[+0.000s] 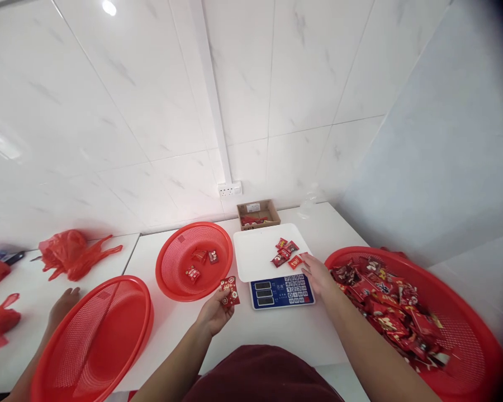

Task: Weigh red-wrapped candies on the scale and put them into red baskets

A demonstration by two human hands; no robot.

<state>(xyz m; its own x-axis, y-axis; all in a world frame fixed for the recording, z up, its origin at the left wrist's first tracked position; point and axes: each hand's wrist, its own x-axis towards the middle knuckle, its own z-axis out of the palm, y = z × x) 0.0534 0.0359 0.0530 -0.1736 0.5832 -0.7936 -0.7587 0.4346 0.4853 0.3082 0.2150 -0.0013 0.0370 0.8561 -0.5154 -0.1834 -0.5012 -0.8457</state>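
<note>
My left hand (215, 311) is closed on a small red printed packet (230, 291), held upright over the table just left of the scale. My right hand (314, 273) is at the right edge of the white weighing tray (254, 254), fingers apart. Its fingertips meet or nearly meet a small red wrapped snack (295, 262) on the tray. Several more wrapped snacks (281, 255) lie beside that one. The scale's blue keypad panel (281, 292) faces me; I cannot read its displays.
A red basket (194, 229) holding a few packets is left of the scale. Another red basket (109, 335) stands nearer, beside a co-worker's arm (62, 307). A large basket (465, 340) of wrapped snacks is at right. A cardboard box (257, 214) and red plastic bags (73, 254) are farther back.
</note>
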